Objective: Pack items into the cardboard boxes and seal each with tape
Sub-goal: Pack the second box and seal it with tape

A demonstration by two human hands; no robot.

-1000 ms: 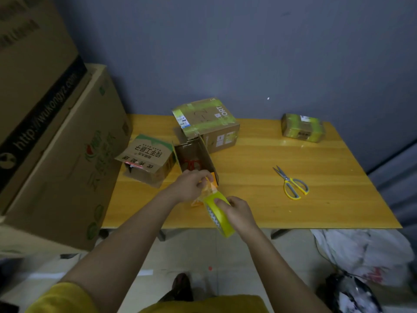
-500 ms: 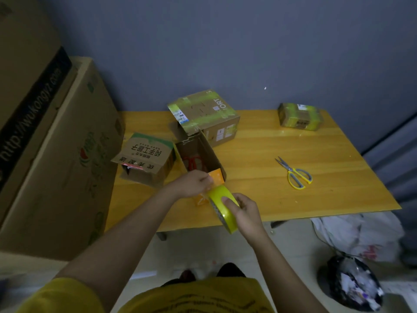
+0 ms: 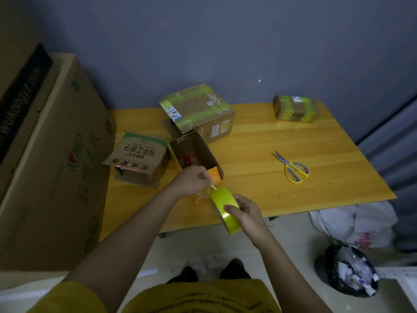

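Over the near edge of the wooden table (image 3: 293, 188), we hold the yellow tape roll (image 3: 222, 208) in our right hand (image 3: 246, 214) while our left hand (image 3: 191, 179) pinches its free end; we should peel slowly toward the open box (image 3: 196, 154), keeping the strip flat.

Dim overall, murky at upper left and along the wall (image 3: 248, 41). Faint sheen on the table (image 3: 293, 132) top. Wide-angle bending at edges; soft, grainy detail.
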